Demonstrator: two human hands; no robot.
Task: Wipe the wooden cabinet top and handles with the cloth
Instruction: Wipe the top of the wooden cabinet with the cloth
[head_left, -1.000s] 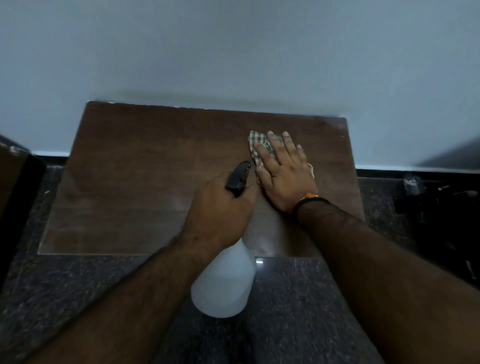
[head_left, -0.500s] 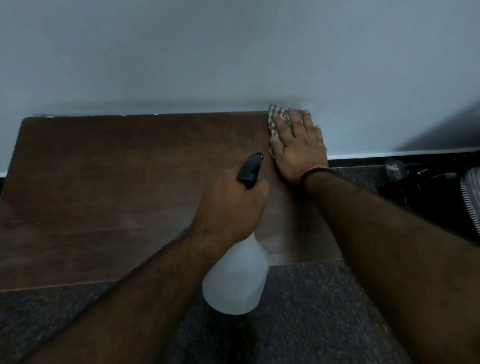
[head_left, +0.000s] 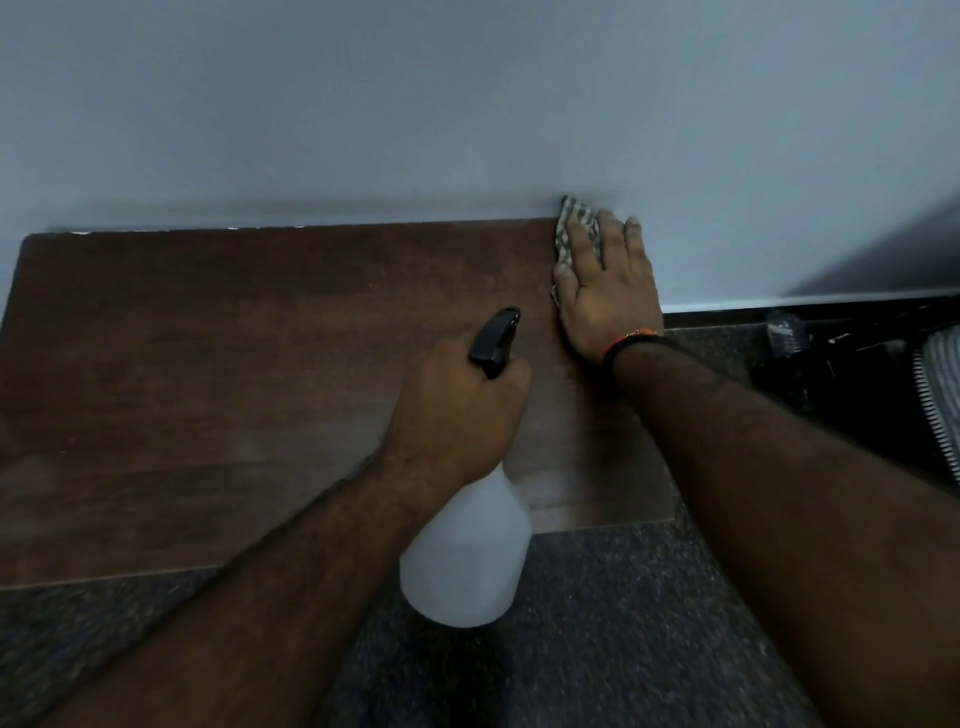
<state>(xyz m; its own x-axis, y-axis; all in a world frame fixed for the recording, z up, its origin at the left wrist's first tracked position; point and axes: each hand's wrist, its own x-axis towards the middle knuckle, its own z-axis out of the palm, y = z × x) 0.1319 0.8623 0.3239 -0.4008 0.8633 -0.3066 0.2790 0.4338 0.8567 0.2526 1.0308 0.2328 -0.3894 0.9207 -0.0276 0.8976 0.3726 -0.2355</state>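
Stretching across the left of the view, the wooden cabinet top (head_left: 208, 374) lies bare against the wall. Mid-frame, the left hand (head_left: 457, 415) has its grip clenched round the neck of a spray bottle (head_left: 467, 561) — nozzle aimed forward, likely kept ready for wetting. At the far right corner the right hand (head_left: 608, 291) presses the cloth (head_left: 571, 223) flat, fingers straight — probably to reach the back edge.

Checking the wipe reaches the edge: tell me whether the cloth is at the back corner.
Yes, the right hand presses the checked cloth into the cabinet top's back right corner.
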